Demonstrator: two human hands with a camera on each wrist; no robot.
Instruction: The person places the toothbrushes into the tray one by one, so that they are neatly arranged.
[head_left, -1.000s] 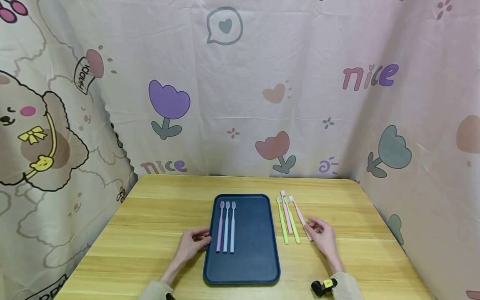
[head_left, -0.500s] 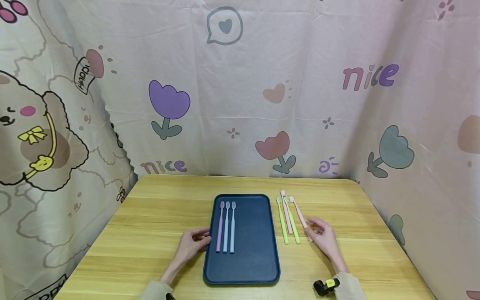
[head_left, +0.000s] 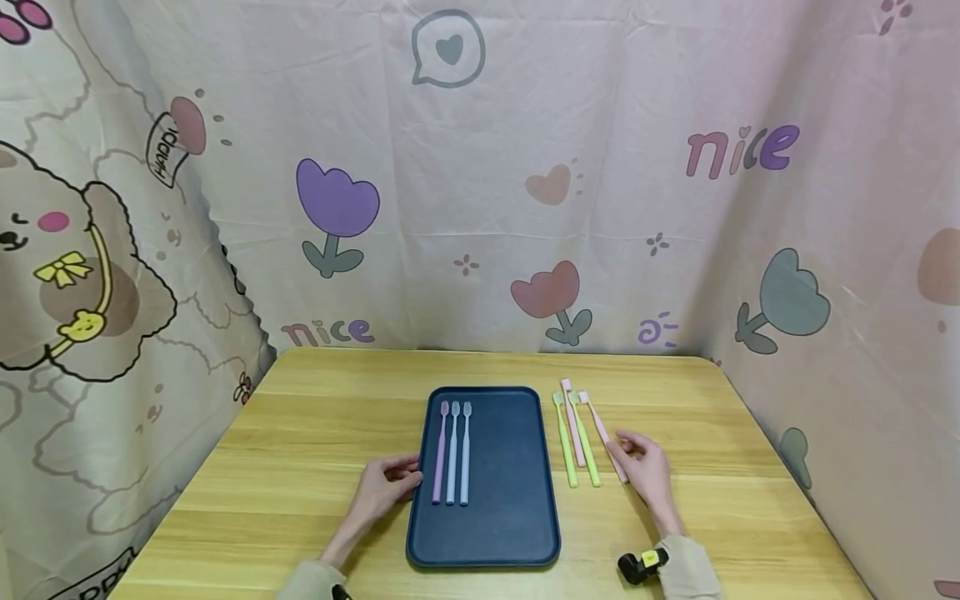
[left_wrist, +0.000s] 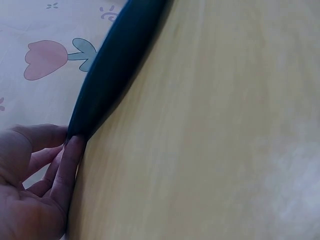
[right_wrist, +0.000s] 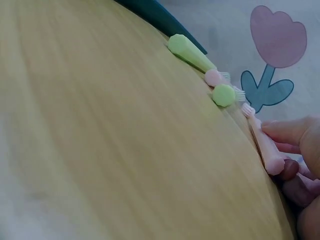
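A dark blue tray lies on the table, one purple toothbrush and two light blue toothbrushes side by side in its left part. My left hand pinches the tray's left rim between thumb and fingers; the left wrist view shows the fingertips at the tray edge. Right of the tray, my right hand holds the lower handle of the rightmost pink toothbrush. Thumb and fingers lie on either side of that handle in the right wrist view. Its bristle end points away from me.
Two green toothbrushes and another pink toothbrush lie close together between the tray and my right hand. The wooden table ends at a patterned curtain behind and at both sides.
My right hand has shifted slightly, and its fingers have closed on the rightmost pink toothbrush's handle. The left hand and the tray stay in place.
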